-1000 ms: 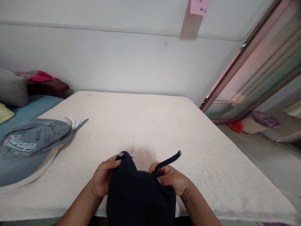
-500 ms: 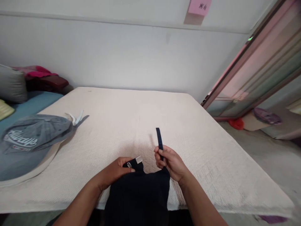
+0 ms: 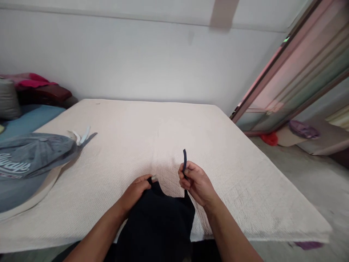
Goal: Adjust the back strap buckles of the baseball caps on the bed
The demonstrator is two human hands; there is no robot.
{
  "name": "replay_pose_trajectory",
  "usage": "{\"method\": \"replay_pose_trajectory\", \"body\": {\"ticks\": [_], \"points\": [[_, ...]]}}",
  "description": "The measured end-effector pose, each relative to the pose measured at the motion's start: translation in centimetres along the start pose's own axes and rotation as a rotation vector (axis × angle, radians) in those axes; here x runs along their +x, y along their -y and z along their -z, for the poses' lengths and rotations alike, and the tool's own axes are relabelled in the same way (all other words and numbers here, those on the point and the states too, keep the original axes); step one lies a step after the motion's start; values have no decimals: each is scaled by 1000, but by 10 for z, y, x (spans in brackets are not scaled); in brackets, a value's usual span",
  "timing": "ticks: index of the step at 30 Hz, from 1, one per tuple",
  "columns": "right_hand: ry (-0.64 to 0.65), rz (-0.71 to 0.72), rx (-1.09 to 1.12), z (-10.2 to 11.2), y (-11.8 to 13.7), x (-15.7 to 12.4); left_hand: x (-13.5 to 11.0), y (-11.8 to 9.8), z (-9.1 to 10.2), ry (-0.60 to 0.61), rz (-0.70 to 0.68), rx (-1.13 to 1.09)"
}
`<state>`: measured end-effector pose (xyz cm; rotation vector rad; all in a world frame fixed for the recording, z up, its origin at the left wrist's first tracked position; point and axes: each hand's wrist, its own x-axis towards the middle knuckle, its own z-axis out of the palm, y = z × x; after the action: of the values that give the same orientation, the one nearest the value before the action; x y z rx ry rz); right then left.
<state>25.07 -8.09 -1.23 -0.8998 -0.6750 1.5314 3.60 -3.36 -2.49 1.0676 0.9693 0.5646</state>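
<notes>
A dark navy cap (image 3: 160, 222) hangs over the near edge of the bed, its back opening facing away from me. My left hand (image 3: 137, 191) is closed on the tab at the left of that opening, where a small metal buckle (image 3: 154, 178) shows past my fingertips. My right hand (image 3: 197, 183) pinches the cap's narrow strap (image 3: 185, 157) between thumb and fingers, and the free end points up. Strap and buckle are apart. Much of the cap's lower part merges with the dark clothing below.
Grey caps (image 3: 40, 149) with loose straps lie stacked at the left on the cream bedcover (image 3: 163, 134). Beyond them are a blue surface (image 3: 35, 115) and a grey cushion (image 3: 9, 100). A white wall (image 3: 136, 58) rises behind; a sliding door (image 3: 275, 87) stands at the right.
My left hand has shifted slightly left and up with the buckle tab, turning it so less of the buckle shows. The strap in my right hand has turned edge-on. The camera view has shifted slightly.
</notes>
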Motion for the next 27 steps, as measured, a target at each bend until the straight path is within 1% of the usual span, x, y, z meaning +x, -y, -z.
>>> {"method": "replay_pose_trajectory", "body": {"ticks": [2,3,5,7,11,14,17,20,23,27], "points": [[6,-15,-10,0,0,0,2,0,0,-65,-62,78],[17,-28,-30,-1,-1,0,2,-1,-1,-71,-87,110],[41,-53,-70,-2,-4,0,1,-3,-2,-35,-110,126],[78,-82,-89,-4,-6,-1,0,-5,-4,11,-91,83],[126,-118,-94,-5,-8,-2,-5,-5,-5,31,-45,-18],[110,-91,-118,-4,-6,-3,-6,-4,-3,63,-32,-18],[86,-60,-96,-4,-5,-3,-5,-3,-3,69,-22,-34],[90,-77,-47,-6,-4,-3,-5,-1,-4,107,-16,-55],[137,-109,-47,-9,-4,-3,-5,1,-4,141,0,-93],[211,-102,-103,-13,-9,-6,-7,2,-4,204,-8,-140]]}}
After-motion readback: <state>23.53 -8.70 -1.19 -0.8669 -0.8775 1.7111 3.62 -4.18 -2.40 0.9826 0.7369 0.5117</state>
